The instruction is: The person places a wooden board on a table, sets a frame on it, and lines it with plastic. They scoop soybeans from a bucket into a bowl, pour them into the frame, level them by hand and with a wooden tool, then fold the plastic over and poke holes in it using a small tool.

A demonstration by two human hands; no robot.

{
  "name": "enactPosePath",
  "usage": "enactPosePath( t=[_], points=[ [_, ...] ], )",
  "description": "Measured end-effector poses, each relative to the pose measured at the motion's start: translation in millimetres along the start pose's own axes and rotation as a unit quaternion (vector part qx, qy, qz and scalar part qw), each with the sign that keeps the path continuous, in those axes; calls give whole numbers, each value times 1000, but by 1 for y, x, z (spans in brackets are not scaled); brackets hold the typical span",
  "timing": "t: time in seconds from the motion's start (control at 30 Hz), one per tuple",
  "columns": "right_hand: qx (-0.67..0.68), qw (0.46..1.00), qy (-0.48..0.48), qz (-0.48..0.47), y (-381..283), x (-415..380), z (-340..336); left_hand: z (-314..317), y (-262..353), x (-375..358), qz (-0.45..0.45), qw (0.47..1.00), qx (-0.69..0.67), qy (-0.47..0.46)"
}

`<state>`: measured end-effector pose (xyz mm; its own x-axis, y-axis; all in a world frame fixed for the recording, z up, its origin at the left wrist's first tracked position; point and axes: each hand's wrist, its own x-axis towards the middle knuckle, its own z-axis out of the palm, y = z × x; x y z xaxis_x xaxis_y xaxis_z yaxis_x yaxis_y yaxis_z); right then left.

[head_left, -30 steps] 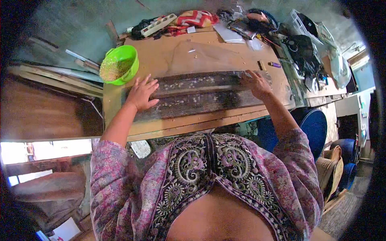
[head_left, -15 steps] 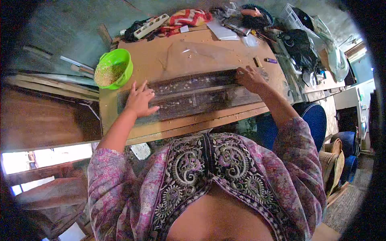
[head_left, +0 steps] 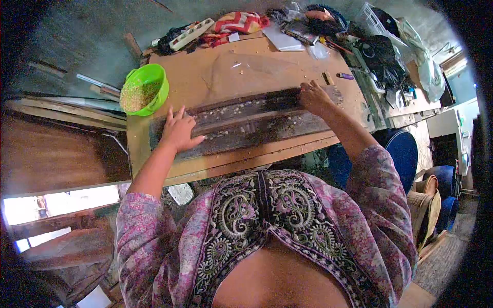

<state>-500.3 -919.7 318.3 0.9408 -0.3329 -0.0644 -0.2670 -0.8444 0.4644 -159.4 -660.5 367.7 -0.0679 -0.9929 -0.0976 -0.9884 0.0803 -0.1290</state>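
The long, dark, weathered wooden board (head_left: 246, 123) lies between and beneath both hands: the left hand (head_left: 178, 132) rests spread on it, the right hand (head_left: 314, 97) curls at its far edge, grip unclear. Beyond the left hand sits a bright green plastic basin (head_left: 149, 90).

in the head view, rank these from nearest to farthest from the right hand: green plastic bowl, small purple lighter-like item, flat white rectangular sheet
1. small purple lighter-like item, just right of the right hand
2. flat white rectangular sheet, farther off, slightly left
3. green plastic bowl, well to the left
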Motion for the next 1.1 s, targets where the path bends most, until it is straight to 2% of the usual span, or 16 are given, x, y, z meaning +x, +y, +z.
enactPosePath(
  t=[0.07, 0.17, 0.23, 0.5, 0.57, 0.6, 0.67, 0.7, 0.73, 0.77, 0.8, 0.83, 0.87, 0.93, 1.07, 1.1],
  points=[
    [13, 1000, 2, 8, 0, 3, -5, -4, 2, 1, -4, 1000, -4, -9],
    [4, 994, -107, -4, -2, 3, -22, -14, 8, 3, -3, 1000, 5, -30],
    [-5, 1000, 0, 3, -3, 1, -12, -19, 10, 4, 0, 999, 18, -41],
    [-7, 997, -77, 31, -8, -4, -9, 0, 7, 2, 5, 1000, -1, 24],
    [77, 996, 39, 8, -1, -10, -7, -6, 11, 2, 8, 1000, -8, 15],
    [72, 997, 35, 20, 9, -13, -7, -14, 15, 5, -2, 1000, -13, 2],
    [295, 909, 218, 197, 35, -18, -2, -21, 28, 17, -1, 1000, -17, -2],
    [468, 774, 284, 317, 50, -23, 15, -19, 36, 25, 18, 997, -39, 63],
    [433, 758, 250, 418, 64, -34, 32, -19, 44, 33, 34, 990, -60, 127],
    [393, 732, 215, 513, 78, -44, 35, -22, 56, 48, 32, 991, -74, 102],
    [300, 787, 109, 528, 94, -56, 54, -20, 67, 64, 33, 991, -73, 105],
    [107, 880, -8, 462, 120, -60, 164, -15, 78, 80, 49, 988, -104, 103],
    [107, 881, -7, 462, 122, -66, 162, -11, 89, 92, 66, 984, -135, 98],
    [325, 797, -12, 508, 119, -83, 146, -5, 110, 108, 56, 988, -113, 92],
    [344, 765, -56, 541, 118, -47, 79, 5, 128, 121, 15, 996, -79, 36],
    [231, 795, 6, 560, 104, -37, 33, 7, 129, 121, 10, 995, -86, 54]
  ],
)
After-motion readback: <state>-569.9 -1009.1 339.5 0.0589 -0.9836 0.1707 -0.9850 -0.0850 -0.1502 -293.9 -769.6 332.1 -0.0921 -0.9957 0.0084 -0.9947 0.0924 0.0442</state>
